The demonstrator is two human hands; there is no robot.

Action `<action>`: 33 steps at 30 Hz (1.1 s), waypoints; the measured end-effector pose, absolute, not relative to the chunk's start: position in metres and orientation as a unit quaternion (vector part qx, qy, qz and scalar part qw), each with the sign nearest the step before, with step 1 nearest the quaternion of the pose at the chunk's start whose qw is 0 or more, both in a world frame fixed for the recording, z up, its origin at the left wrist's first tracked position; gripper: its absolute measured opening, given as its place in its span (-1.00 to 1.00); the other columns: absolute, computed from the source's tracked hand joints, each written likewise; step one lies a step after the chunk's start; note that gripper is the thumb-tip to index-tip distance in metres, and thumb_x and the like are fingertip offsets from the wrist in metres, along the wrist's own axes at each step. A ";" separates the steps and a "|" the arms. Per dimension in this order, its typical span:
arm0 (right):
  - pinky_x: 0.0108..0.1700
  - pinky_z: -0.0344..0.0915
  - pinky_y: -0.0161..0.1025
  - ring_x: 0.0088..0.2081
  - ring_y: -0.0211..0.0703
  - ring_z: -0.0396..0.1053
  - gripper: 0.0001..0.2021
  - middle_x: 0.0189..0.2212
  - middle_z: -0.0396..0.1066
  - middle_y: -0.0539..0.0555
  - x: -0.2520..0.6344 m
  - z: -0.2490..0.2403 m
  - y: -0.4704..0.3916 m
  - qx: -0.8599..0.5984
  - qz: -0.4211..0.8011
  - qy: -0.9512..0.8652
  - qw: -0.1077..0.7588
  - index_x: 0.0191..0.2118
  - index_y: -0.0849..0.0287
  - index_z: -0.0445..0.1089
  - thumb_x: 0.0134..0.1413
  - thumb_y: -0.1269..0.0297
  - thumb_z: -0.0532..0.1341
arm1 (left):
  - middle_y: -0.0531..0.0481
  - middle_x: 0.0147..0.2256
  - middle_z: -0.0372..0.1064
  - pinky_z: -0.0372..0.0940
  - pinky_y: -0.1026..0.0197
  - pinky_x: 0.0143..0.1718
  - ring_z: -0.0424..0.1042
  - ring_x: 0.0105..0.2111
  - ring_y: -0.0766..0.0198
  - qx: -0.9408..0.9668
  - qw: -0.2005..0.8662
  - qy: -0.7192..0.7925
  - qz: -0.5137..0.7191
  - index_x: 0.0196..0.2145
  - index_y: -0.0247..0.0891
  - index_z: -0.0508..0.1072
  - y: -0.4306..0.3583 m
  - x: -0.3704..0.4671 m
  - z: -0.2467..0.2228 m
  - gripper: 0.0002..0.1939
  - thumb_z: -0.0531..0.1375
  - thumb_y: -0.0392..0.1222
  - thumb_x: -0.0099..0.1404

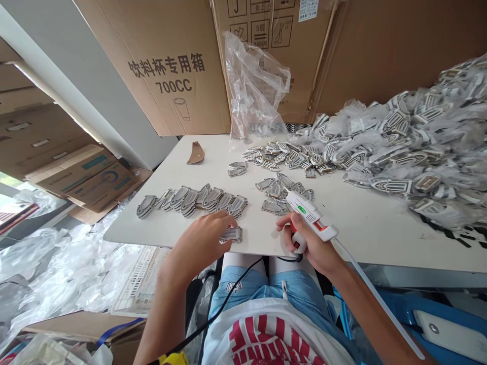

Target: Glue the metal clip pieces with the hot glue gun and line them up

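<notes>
My right hand (300, 235) is wrapped round the grip of a white hot glue gun (310, 213). A long glue stick (376, 296) sticks out of its back, and its nozzle points toward a small group of metal pieces (274, 190). My left hand (205, 238) has thumb and fingers curled on a flat silver metal piece (233, 234) at the table's front edge; the fingers hide its left part. Just beyond the left hand, overlapping stacks of similar arched metal pieces (190, 200) form a row.
A big heap of plastic-wrapped metal pieces (403, 137) covers the table's right side. Large cardboard boxes (171, 96) stand behind, with a clear plastic bag (254, 86) before them. A cardboard scrap (196, 153) lies on the white table (160, 230). A black cable (228, 299) crosses my lap.
</notes>
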State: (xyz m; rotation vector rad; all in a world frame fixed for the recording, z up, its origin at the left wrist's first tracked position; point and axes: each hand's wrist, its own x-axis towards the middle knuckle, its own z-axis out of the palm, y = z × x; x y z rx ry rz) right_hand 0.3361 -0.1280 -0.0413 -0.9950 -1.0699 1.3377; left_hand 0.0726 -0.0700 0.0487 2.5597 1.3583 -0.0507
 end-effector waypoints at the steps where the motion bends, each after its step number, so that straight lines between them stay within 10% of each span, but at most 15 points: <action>1: -0.37 0.19 -0.20 -0.54 -0.25 0.29 -0.53 -0.48 0.45 0.01 0.336 -0.041 -0.128 -0.417 0.566 -0.449 0.552 -0.13 0.15 0.58 0.52 -0.11 0.09 | -0.01 -0.01 0.56 0.33 0.04 -0.05 0.53 0.01 0.02 0.877 0.121 0.466 -0.018 0.01 -0.07 0.56 -0.070 0.073 0.048 -0.69 0.24 -0.34 0.35; 6: -0.42 0.21 -0.21 -0.51 -0.23 0.39 -0.56 -0.25 0.56 0.12 0.335 -0.039 -0.127 -0.406 0.570 -0.432 0.568 -0.10 0.13 0.58 0.52 -0.09 0.10 | 0.01 0.00 0.56 0.34 0.03 -0.02 0.53 0.02 0.02 0.870 0.120 0.478 -0.020 0.01 -0.07 0.56 -0.069 0.075 0.046 -0.60 0.22 -0.44 0.28; 33: -0.39 0.29 -0.20 -0.48 -0.19 0.44 -0.56 -0.31 0.56 0.11 0.335 -0.040 -0.128 -0.403 0.566 -0.441 0.569 -0.08 0.13 0.57 0.52 -0.11 0.10 | -0.03 -0.11 0.57 0.26 0.12 -0.28 0.55 -0.22 0.05 0.839 0.060 0.540 -0.014 -0.11 -0.10 0.54 -0.062 0.071 0.048 -0.77 0.29 -0.31 0.29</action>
